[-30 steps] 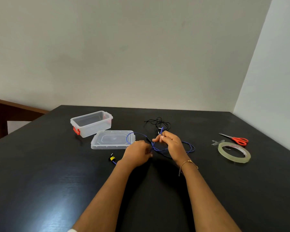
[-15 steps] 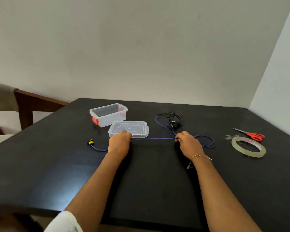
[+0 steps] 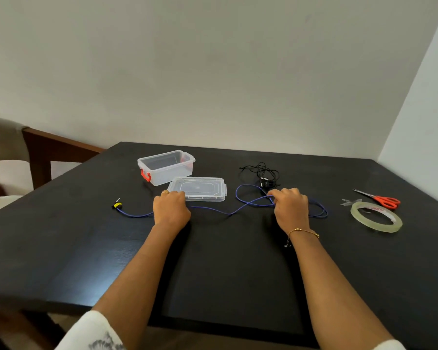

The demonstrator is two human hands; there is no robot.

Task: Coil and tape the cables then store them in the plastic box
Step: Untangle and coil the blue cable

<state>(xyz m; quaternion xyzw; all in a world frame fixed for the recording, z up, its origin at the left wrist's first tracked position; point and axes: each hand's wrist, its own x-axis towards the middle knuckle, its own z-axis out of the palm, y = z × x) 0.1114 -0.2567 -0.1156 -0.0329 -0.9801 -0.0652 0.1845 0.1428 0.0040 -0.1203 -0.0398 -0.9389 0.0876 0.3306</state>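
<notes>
The left hand (image 3: pixel 171 207) sits knuckles-up at the centre of the frame with its fingers curled over the blue cable (image 3: pixel 214 210), gripping it against the black table (image 3: pixel 61 248). The right hand (image 3: pixel 290 208), to the right of centre, pinches the same cable between curled fingers and thumb. Between the two hands the cable sags in a loose line and makes a loop toward the top of the frame. Left of the left hand it runs out to a yellow-and-black plug (image 3: pixel 117 205); right of the right hand more loops lie on the table.

Just above the left hand lies the clear lid (image 3: pixel 197 188), flat on the table, touching or nearly touching the open plastic box (image 3: pixel 166 166) with its red latch behind it. A tangled black cable (image 3: pixel 262 173) lies above the right hand. At the right side of the frame rest a roll of clear tape (image 3: pixel 376 217) and, just above it, orange-handled scissors (image 3: pixel 379 199). A gold bracelet (image 3: pixel 304 232) circles the right wrist.
</notes>
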